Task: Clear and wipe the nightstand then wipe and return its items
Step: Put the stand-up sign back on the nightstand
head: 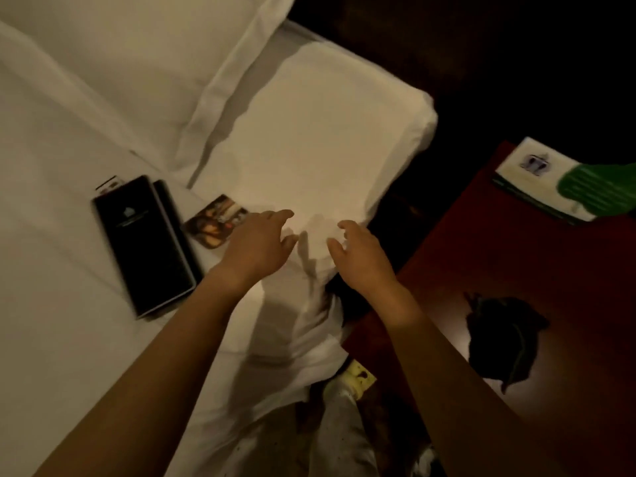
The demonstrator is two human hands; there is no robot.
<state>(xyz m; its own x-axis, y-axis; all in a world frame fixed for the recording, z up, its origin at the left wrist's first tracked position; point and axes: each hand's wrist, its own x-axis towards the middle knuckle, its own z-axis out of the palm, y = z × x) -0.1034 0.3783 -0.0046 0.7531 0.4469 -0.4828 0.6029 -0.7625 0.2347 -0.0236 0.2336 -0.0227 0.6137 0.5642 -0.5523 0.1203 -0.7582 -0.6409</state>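
My left hand (257, 243) and my right hand (358, 254) hover side by side over the near corner of a white pillow (320, 139) on the bed, fingers loosely spread, holding nothing. To the left on the white sheet (51, 235) lie two black folders (148, 246) and a small picture card (216, 222), partly under my left hand. On the right stands the reddish-brown nightstand (516, 263). A dark crumpled cloth (502, 339) lies on it, and a white tissue pack (540, 177) with a green item (599, 191) sits at its far edge.
A second white pillow (137, 63) lies at the head of the bed. Between bed and nightstand is a dark gap with a yellow tag (359, 375) near the mattress corner. My light trousers (330, 432) show at the bottom.
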